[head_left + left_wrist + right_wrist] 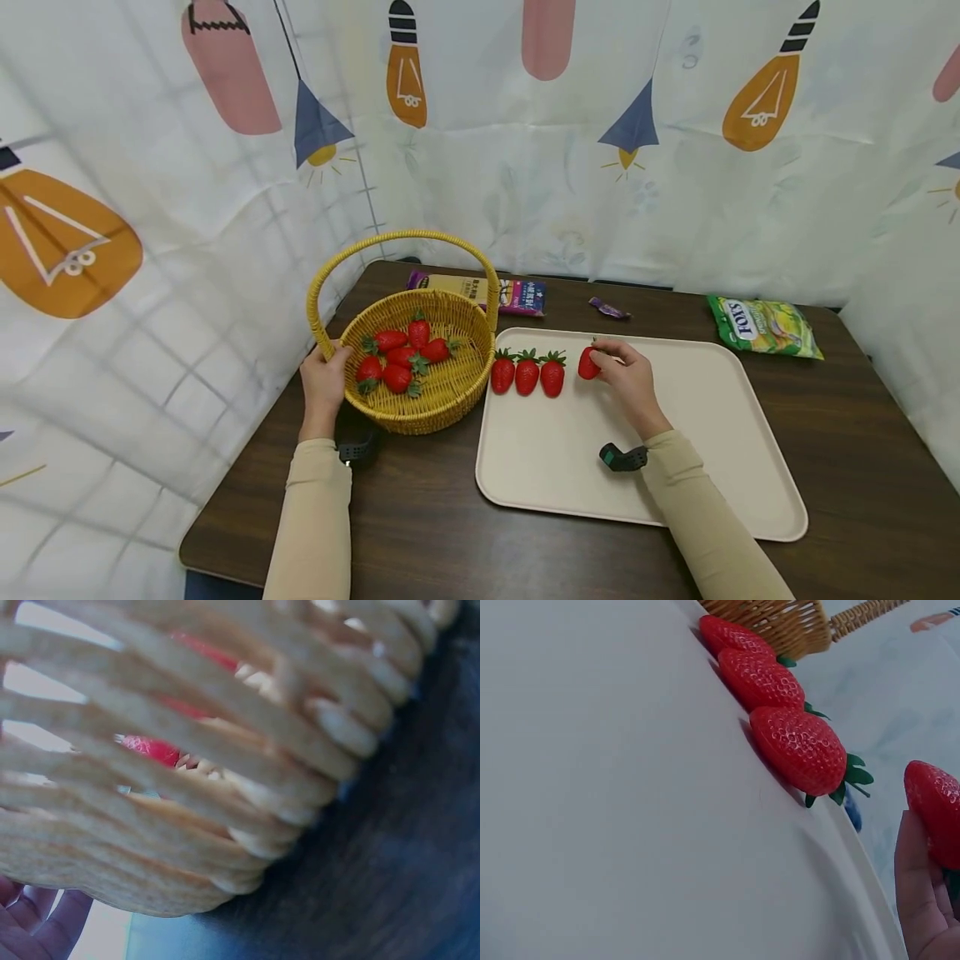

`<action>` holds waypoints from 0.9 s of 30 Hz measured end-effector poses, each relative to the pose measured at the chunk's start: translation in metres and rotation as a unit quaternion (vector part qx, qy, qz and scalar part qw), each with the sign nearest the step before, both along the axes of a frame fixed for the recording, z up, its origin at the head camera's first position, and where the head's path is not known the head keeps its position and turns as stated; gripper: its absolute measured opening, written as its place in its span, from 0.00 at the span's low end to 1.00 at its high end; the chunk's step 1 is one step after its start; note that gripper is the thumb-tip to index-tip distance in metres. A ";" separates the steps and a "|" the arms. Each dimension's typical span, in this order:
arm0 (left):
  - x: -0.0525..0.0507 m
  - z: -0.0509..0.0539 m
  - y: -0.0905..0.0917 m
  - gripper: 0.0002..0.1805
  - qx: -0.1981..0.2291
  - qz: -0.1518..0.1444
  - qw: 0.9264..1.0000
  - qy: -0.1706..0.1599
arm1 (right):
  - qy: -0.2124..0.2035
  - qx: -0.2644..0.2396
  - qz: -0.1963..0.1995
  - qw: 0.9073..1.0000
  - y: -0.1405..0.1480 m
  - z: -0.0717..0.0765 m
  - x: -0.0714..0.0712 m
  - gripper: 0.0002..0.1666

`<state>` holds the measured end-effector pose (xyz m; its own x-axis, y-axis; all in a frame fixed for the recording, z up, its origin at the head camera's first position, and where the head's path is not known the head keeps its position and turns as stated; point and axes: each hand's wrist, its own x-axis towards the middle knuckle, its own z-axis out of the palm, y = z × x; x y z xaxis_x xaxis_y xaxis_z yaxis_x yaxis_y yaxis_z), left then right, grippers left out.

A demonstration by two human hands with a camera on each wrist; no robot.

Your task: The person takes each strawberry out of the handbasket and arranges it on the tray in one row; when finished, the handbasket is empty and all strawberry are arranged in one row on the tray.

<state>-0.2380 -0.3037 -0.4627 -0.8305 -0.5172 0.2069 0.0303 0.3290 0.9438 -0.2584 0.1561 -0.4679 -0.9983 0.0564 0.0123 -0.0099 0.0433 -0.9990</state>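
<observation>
Pinched between the fingers of my right hand (627, 379) is a strawberry (588, 363), held over the white tray (705, 433); the right wrist view shows that strawberry (936, 806) raised off the tray. To its left, three strawberries (799, 750) lie side by side in a row along the tray's left end, leaves toward the back. My left hand (324, 387) grips the left rim of the yellow wicker basket (450, 408), by the foot of its handle. Several strawberries (397, 379) lie inside the basket. Up close, the left wrist view shows the basket's woven side (187, 825).
Behind the basket lies a purple and yellow snack packet (525, 297). A small purple wrapped candy (609, 308) sits behind the tray, and a green snack bag (765, 327) at the back right. A patterned curtain (480, 167) hangs around the dark wooden table (435, 533).
</observation>
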 end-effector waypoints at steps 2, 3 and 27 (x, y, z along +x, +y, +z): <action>0.000 0.000 0.000 0.13 -0.001 -0.002 1.000 0.002 | -0.016 0.006 -0.005 1.000 0.002 -0.001 0.000 0.23; 0.000 0.000 0.001 0.13 -0.002 -0.002 1.000 0.003 | -0.023 0.007 -0.006 1.000 0.003 -0.001 0.000 0.23; 0.001 0.000 0.003 0.10 0.002 0.005 1.000 0.007 | -0.037 0.149 0.075 0.985 0.002 -0.011 0.000 0.24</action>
